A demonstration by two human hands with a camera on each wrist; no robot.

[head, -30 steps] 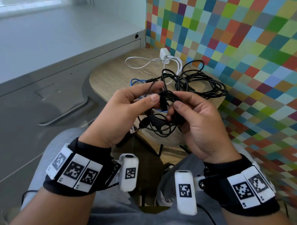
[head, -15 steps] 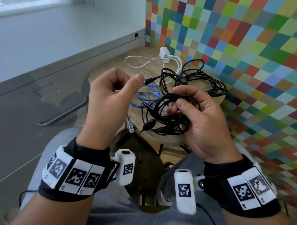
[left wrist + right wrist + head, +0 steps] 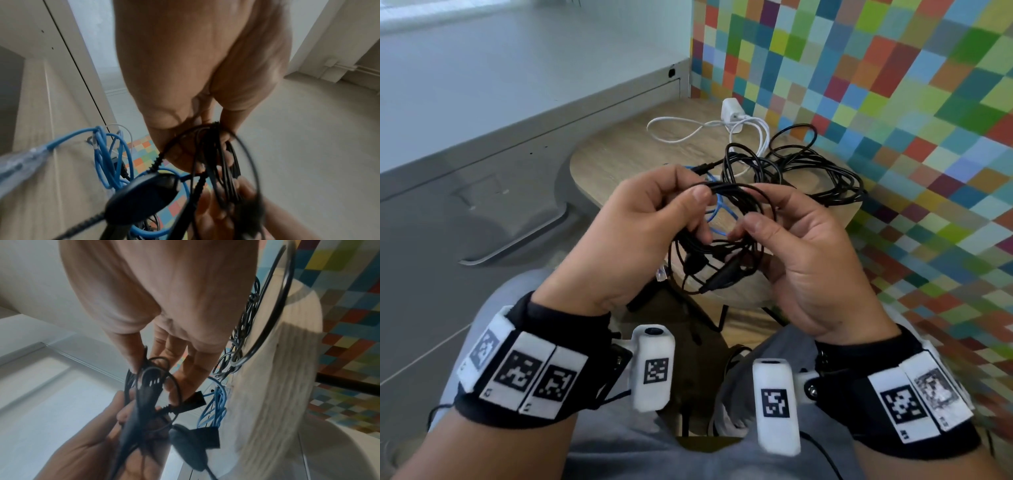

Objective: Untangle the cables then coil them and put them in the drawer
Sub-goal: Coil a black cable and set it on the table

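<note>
A thin black cable (image 3: 722,240), wound in loose loops with its plugs hanging below, is held in the air between both hands. My left hand (image 3: 693,190) pinches the top of the loops between thumb and curled fingers. My right hand (image 3: 760,209) grips the loops' right side, thumb in front. In the left wrist view the black cable (image 3: 222,154) runs under my fingertips (image 3: 228,142), with a blue cable (image 3: 111,154) behind. The right wrist view shows my fingers (image 3: 174,382) curled round the strands. On the round wooden table (image 3: 619,161) lie a blue cable (image 3: 719,212) and a black tangle (image 3: 808,164).
A white charger with its cable (image 3: 732,113) lies at the table's far edge. A grey cabinet with a drawer handle (image 3: 517,240) stands to the left. The multicoloured checked wall (image 3: 893,102) borders the table on the right. My lap is below the hands.
Half a second ago my left hand was raised away from the coil. It has come back and pinches the top of the loops. The right hand kept holding the coil.
</note>
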